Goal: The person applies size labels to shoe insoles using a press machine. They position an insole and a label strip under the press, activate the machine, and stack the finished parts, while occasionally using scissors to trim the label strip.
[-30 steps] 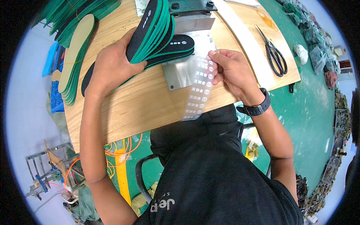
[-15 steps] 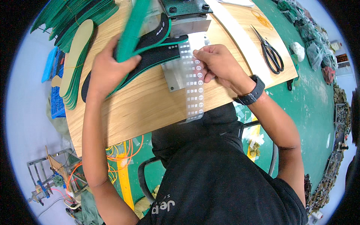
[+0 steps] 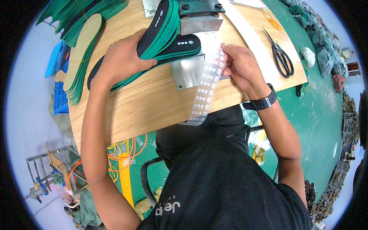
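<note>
Black-and-green insoles [image 3: 188, 43] reach over the metal plate [image 3: 187, 76] from its left
Left of the plate, the left hand [image 3: 124, 60] clasps the fanned insoles, the lower ones running lengthwise toward the plate with their rounded, printed end over it; at the plate's right side, the right hand [image 3: 241, 65] pinches a translucent label strip [image 3: 206, 92] that trails past the plate's near edge, crosswise to those insoles, and this hand is the nearer to their printed end

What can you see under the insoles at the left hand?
Below the insoles, wooden table and part of a metal plate show. Whatever the insoles and left hand cover cannot be seen.
</note>
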The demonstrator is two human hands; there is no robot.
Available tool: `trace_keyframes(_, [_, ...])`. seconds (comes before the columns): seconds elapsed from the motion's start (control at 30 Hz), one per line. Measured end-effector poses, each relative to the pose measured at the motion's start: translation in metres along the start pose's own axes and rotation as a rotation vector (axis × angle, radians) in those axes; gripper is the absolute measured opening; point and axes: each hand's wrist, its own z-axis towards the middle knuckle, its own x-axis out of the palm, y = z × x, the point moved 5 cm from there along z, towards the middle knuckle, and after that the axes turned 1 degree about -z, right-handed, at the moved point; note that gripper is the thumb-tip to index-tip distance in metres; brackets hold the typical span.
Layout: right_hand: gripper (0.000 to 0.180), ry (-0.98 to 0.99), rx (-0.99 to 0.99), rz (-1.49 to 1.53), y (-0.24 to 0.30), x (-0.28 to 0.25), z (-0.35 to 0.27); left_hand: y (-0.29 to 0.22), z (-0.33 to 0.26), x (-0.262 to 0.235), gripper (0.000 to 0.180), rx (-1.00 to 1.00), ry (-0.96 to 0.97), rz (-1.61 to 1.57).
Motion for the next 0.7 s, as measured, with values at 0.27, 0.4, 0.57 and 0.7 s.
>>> trace_keyframes(0.27, [0.025,0.058,-0.033,-0.153,0.003,0.021,0.001,0.014,-0.017,-0.018,0.05,-0.151,-0.308,-0.414])
trace_keyframes(0.4, [0.024,0.226,0.106,-0.453,0.006,0.039,0.009,0.034,-0.026,-0.023,0.034,-0.198,-0.434,-0.541])
trace_keyframes(0.57, [0.027,0.232,0.109,-0.54,0.005,0.04,0.015,0.033,-0.027,-0.023,0.025,-0.235,-0.442,-0.557])
trace_keyframes(0.7, [0.027,0.215,0.096,-0.573,0.008,0.043,0.015,0.033,-0.025,-0.023,0.025,-0.239,-0.406,-0.481])
